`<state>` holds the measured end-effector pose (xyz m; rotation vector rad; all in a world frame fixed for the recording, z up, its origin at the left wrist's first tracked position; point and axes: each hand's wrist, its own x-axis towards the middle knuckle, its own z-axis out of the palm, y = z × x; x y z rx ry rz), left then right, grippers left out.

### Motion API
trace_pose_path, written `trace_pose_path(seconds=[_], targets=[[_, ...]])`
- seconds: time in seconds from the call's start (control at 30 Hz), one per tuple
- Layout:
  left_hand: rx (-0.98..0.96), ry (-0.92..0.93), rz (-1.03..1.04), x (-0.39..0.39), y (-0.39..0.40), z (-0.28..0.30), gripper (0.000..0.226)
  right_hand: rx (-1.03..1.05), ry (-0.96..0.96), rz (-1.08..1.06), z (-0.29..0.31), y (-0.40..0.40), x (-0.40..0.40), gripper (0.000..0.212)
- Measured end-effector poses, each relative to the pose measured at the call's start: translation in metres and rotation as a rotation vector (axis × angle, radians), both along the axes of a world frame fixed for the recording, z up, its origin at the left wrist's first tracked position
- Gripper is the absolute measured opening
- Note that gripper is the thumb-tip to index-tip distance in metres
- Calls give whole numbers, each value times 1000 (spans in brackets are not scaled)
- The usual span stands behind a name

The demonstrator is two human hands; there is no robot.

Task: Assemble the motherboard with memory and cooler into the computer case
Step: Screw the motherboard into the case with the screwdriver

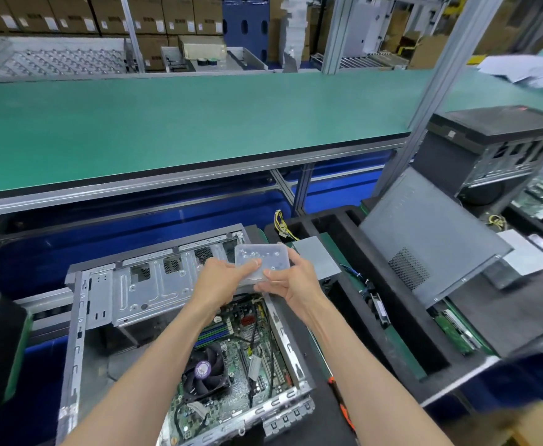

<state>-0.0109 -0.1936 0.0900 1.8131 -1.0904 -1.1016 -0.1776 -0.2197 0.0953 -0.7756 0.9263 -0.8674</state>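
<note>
Both your forearms reach forward and angle inward, meeting above the far end of the open computer case [80, 333]. Your left hand [218, 281] comes in from the lower left, wrist bent a little, fingers stretched toward the right. Your right hand [291, 281] comes in from the lower right, palm turned inward.

Between them you hold a small clear plastic box [261, 260], tilted, with tiny bits inside that could be screws, too small to tell. Your left fingertips pinch its near left edge, thumb on top. Your right thumb lies on the near right corner and the other fingers curl underneath, cradling it. Neither hand is spread wide; both are closed onto that box.

Directly beneath your hands and wrists sits the motherboard [238, 375], already lying flat inside the case. Its cooler [204, 370] with the dark fan is under your left forearm, and the memory slots [213, 333] are just below your left wrist. Black cables [254, 329] run over the board under your right hand.

To the right of your right hand, a grey side panel [424, 239] leans on a black foam tray [392, 333]. Beyond your fingertips stretches the green workbench [183, 123].
</note>
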Motion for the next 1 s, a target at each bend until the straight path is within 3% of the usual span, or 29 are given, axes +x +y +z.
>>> trace_pose_path(seconds=[0.1,0.27,0.47,0.57,0.63,0.7,0.8,0.87,1.0], targets=[[-94,-198,-58,-25,-11,2,68,-14,23,-54,-5,-1,-26,40],[-209,-434,-109,-62,-25,0,39,1,122,-224,-12,-2,-69,38],[-202,-684,-359,-101,-40,-13,26,-33,444,-324,-32,-1,-118,67],[-199,-823,-469,-110,-39,-22,25,-102,717,-320,-52,2,-134,71],[-199,-847,-505,-113,-38,-29,25,-108,968,-255,-65,4,-143,68],[-206,-822,-519,-114,-38,-33,25,-110,1103,-203,-77,6,-149,57],[-237,-749,-496,-112,-40,-35,22,-107,1204,-105,-88,6,-151,42],[-257,-711,-471,-110,-41,-34,21,-101,1259,-52,-94,6,-151,48],[-273,-632,-407,-108,-42,-31,19,-133,1308,-130,-97,5,-148,35]])
